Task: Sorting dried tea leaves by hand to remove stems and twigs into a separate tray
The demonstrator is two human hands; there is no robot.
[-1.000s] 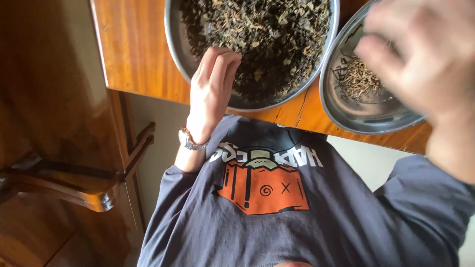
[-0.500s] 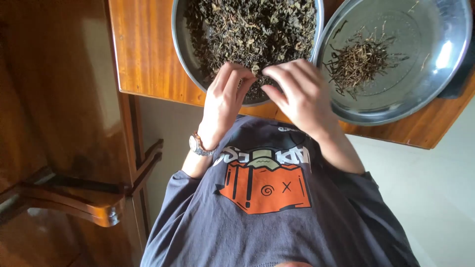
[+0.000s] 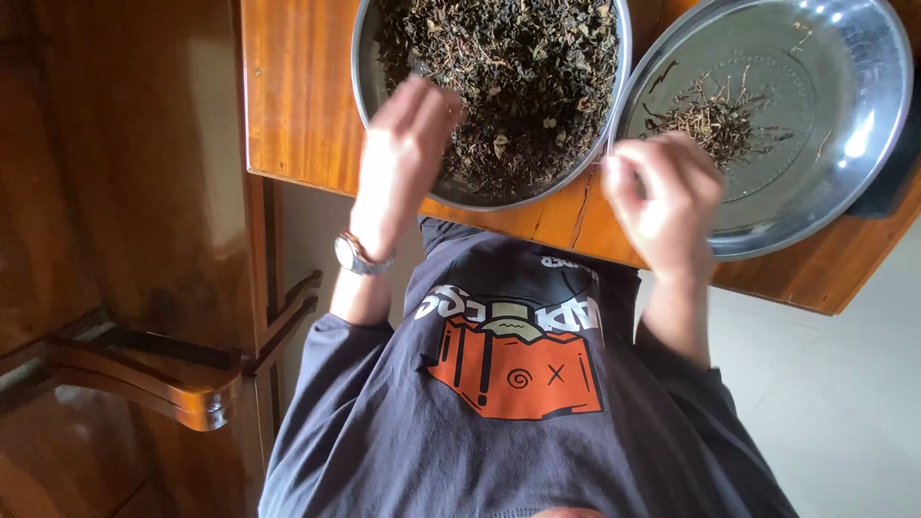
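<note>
Dried leaves (image 3: 518, 77) under left-hand fingers (image 3: 422, 105).

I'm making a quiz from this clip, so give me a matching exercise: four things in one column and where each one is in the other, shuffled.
1. left hand
2. right hand
3. pile of stems
4. wristwatch

A. in the nearly bare metal bowl
B. on the left wrist
C. over the bowl of dark dried leaves
D. at the near rim of the stem bowl

Pairs: 1-C, 2-D, 3-A, 4-B
</note>
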